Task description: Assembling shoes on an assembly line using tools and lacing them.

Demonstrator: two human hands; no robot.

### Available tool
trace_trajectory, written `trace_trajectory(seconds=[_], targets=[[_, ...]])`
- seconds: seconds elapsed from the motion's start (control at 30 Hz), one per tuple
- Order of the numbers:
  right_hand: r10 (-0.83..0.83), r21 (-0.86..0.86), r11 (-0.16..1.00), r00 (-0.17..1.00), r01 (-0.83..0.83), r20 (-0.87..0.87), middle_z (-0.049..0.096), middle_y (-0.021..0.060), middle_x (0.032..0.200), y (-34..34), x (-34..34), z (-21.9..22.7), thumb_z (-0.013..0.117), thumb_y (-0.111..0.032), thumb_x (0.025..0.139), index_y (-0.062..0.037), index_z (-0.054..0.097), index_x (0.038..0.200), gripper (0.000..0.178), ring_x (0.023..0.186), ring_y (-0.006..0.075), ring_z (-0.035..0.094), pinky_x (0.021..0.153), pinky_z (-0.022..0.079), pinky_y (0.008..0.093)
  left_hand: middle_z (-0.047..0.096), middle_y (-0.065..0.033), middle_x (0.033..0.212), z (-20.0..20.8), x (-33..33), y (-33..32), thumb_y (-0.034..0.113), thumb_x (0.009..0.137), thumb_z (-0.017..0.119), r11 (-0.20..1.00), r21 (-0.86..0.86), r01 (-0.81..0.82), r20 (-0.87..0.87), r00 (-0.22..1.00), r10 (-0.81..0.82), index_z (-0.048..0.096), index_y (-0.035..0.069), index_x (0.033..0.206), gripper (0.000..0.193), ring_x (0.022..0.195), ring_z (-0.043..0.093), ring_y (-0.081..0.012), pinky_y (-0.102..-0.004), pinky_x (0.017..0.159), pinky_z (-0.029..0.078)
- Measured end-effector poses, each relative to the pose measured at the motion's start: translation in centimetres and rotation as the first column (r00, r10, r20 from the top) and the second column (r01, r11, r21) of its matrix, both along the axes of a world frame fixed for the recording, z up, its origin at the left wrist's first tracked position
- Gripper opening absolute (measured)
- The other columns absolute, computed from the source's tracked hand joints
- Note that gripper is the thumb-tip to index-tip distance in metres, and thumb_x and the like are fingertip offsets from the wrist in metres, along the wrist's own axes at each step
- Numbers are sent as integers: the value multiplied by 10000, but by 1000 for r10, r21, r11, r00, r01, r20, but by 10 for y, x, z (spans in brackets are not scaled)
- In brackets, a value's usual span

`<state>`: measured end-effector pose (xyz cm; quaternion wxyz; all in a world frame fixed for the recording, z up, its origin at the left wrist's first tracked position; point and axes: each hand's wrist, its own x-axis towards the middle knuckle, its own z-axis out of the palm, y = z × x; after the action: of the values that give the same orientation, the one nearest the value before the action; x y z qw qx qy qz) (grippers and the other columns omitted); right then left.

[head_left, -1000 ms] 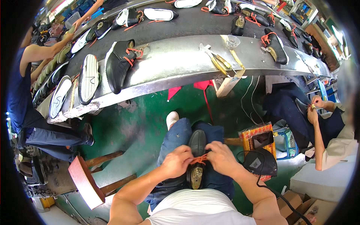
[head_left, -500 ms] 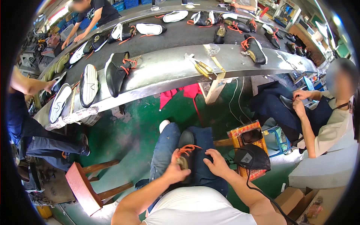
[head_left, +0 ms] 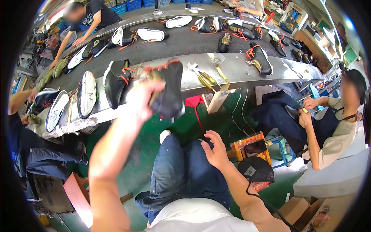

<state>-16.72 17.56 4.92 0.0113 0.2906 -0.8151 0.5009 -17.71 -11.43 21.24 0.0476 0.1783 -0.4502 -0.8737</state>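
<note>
My left hand (head_left: 143, 101) is raised over the near metal edge, closed around a black shoe (head_left: 169, 91) with orange laces. The shoe's sole faces away from my palm, and motion blurs it a little. Above my right thigh, my right hand (head_left: 215, 149) hovers with its fingers apart and nothing in it. Beside my left hand, another black shoe (head_left: 114, 86) with orange laces rests on the metal edge. Further left lie two shoes with pale soles turned up, a nearer one (head_left: 57, 111) and a second one (head_left: 86, 95).
A dark conveyor belt (head_left: 181, 44) carries several shoes. Yellow-handled pliers (head_left: 206, 80) lie on its metal edge. To my right, a black cap (head_left: 255, 170) and a phone (head_left: 256, 147) rest on a stand. One co-worker (head_left: 328, 127) sits at right; others stand at left and across.
My left hand has lifted the shoe from my lap up and forward to the metal edge. My right hand has moved slightly forward, still empty.
</note>
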Motion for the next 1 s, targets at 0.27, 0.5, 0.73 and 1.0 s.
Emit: trace_trajectory(seconds=[0.27, 0.5, 0.73, 1.0], targets=[[-4, -25, 1000, 993, 1, -117, 571, 181, 1243, -21, -49, 7, 684, -137, 880, -18, 586, 1144, 306, 1137, 364, 562, 948, 482, 416, 693, -168, 895, 14, -274, -93, 90, 806, 665, 714, -661, 231, 156, 973, -170, 615, -47, 1063, 297, 770, 703, -255, -387, 712, 587], [-32, 83, 993, 887, 79, -460, 547, 169, 1251, -35, -113, 45, 708, -84, 823, -16, 601, 1109, 313, 1174, 384, 523, 999, 434, 465, 464, -185, 1445, -102, -325, -119, 157, 857, 624, -286, -954, -87, -102, 994, 39, 462, 79, 1408, 580, 1325, 468, -333, -417, 1077, 413], [-104, 195, 943, 795, 270, -598, 491, 242, 1342, -67, -190, 60, 667, -214, 888, 52, 456, 1318, 548, 1319, 444, 405, 1093, 324, 515, 496, -257, 1383, -73, -129, -57, 170, 807, 744, -199, -858, -474, -480, 877, -20, 521, -7, 1315, 583, 1350, 399, -434, -514, 1126, 307], [108, 484, 857, 856, 178, -506, 574, 214, 1241, -85, -212, 54, 734, -267, 841, 50, 508, 1251, 566, 1163, 372, 535, 946, 439, 466, 607, -287, 1222, -51, 37, -136, 336, 734, 820, -49, -997, 66, 13, 715, 699, 402, -103, 1385, 890, 1141, 602, -382, -421, 989, 469]])
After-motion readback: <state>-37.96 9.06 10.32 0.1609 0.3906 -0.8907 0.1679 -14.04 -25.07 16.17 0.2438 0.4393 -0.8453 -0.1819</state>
